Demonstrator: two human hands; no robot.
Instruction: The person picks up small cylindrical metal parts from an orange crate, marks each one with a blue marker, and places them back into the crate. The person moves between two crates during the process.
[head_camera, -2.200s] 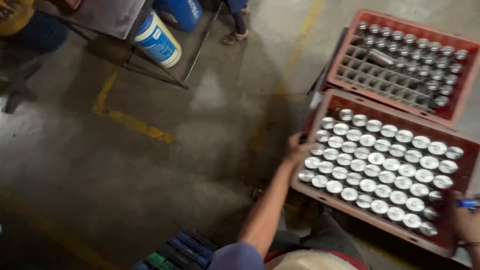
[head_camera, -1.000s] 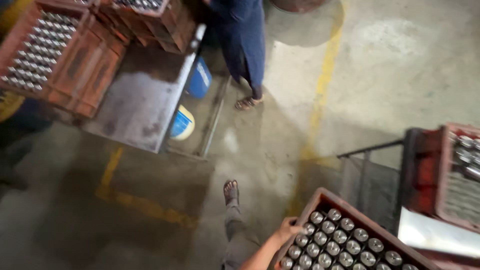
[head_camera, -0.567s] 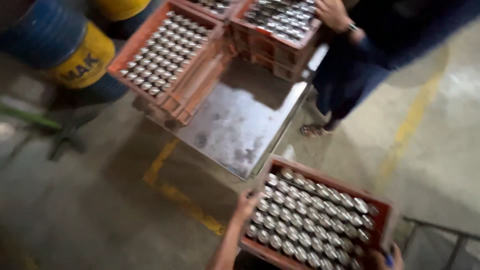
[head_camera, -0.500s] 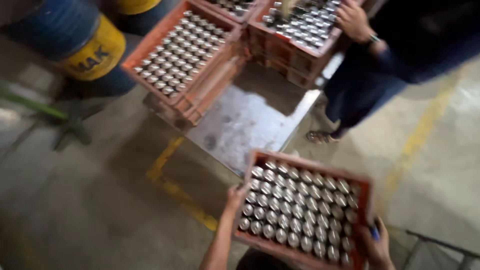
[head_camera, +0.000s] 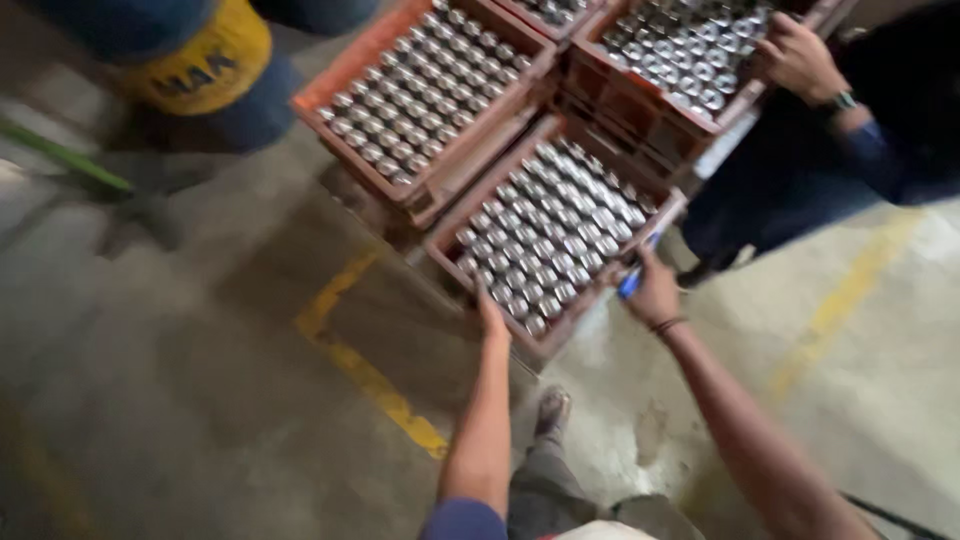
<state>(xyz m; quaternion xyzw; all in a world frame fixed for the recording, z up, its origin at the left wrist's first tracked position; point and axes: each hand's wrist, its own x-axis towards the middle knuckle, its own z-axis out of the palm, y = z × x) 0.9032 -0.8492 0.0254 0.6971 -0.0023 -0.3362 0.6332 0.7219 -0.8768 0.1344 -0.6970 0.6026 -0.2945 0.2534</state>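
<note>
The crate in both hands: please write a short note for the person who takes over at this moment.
Left hand: grip on the near corner of the crate.
Right hand: grip on the crate's right edge, with a blue pen in it.
The crate is full of metal caps and lies against two other full crates on the low table.
Another person's hand rests on the far crate.
Done: crate on the table. Left: let go.

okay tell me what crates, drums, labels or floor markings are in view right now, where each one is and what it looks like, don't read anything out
Reddish-brown rectangular crate of silver-capped bottles: centre, held by left hand and right hand.
Second matching crate: upper left of it.
Third matching crate: top right, a co-worker's hand on its rim.
Blue drum with yellow label band: top left.
Yellow painted floor line: lower centre.
</note>
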